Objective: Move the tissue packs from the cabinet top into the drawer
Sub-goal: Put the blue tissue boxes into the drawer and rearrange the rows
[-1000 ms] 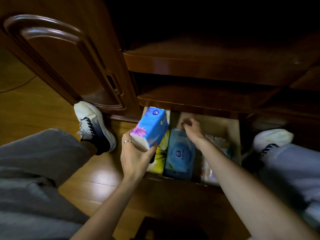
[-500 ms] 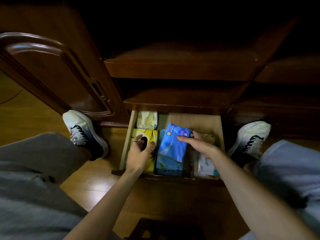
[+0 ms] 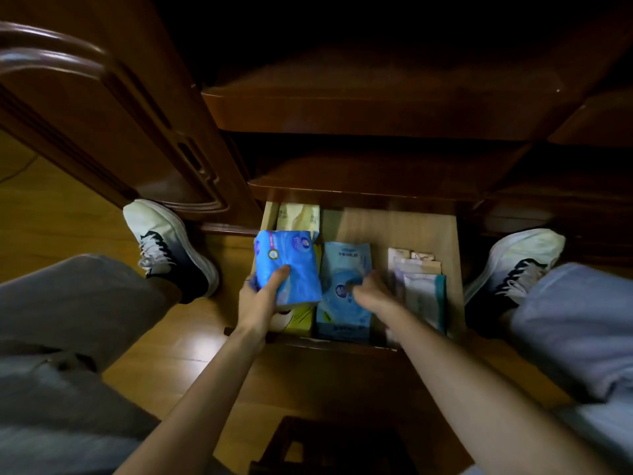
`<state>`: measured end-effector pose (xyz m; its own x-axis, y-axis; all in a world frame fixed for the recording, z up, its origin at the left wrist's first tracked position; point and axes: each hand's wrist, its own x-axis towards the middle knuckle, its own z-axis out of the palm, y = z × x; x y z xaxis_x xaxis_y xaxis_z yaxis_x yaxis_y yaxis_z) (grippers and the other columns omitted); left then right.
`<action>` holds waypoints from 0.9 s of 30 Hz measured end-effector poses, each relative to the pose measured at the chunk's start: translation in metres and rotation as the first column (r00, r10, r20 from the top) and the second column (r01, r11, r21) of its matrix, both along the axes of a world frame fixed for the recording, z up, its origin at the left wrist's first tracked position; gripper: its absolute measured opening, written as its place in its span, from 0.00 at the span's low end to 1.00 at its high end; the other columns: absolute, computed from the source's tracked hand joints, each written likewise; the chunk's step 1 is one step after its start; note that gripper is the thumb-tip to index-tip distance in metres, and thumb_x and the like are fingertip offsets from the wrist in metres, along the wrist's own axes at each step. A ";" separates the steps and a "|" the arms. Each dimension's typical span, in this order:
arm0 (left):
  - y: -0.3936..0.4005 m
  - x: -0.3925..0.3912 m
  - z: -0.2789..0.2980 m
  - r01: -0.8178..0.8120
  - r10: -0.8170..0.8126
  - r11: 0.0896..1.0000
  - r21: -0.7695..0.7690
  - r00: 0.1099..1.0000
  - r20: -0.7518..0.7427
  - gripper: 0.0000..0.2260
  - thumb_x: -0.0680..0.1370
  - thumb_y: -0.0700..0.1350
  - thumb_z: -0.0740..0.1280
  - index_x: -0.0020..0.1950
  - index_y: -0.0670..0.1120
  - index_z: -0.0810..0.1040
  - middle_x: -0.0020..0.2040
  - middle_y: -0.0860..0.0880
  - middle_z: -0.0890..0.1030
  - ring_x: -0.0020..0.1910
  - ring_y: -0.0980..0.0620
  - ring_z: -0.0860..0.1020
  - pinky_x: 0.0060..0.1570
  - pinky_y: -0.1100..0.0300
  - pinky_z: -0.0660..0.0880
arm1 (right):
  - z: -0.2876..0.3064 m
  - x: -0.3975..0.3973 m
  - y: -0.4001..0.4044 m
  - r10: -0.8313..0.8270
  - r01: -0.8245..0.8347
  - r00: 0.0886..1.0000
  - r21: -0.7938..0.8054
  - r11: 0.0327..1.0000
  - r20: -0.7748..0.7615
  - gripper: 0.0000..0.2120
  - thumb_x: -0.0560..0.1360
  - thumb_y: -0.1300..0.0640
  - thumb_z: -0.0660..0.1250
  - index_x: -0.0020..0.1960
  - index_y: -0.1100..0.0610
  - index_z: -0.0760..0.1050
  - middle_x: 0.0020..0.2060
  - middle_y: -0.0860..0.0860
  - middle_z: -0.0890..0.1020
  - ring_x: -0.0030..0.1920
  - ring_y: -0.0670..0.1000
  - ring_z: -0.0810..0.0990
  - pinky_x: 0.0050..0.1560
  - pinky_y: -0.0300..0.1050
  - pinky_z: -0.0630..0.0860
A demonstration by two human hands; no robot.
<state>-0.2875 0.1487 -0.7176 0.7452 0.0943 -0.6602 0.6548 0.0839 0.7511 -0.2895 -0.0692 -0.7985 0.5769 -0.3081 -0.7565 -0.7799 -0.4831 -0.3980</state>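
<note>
Left hand (image 3: 262, 303) grips blue tissue pack (image 3: 287, 265) over yellow pack (image 3: 301, 320); right hand (image 3: 371, 293), blurred, grip unclear. Lower flat into drawer (image 3: 455, 269) gap.

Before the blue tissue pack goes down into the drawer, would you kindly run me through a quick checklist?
1. Drawer pulled open: ok.
2. Left hand grips the blue tissue pack: ok.
3. Pack already over the drawer's left side: ok.
4. Spot below free: not ok, a yellow pack lies there.
5. Right hand out of the way: cannot tell; it rests on the light blue pack.
</note>
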 end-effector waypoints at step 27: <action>-0.128 -0.023 -0.061 0.578 -0.830 0.036 0.815 0.472 -0.298 0.42 0.78 0.41 0.65 0.80 0.40 0.37 0.80 0.33 0.44 0.79 0.35 0.48 0.77 0.47 0.54 | 0.057 -0.013 -0.140 -0.445 0.423 0.835 0.140 0.895 0.324 0.13 0.80 0.53 0.67 0.57 0.63 0.78 0.52 0.60 0.82 0.51 0.60 0.82 0.50 0.54 0.79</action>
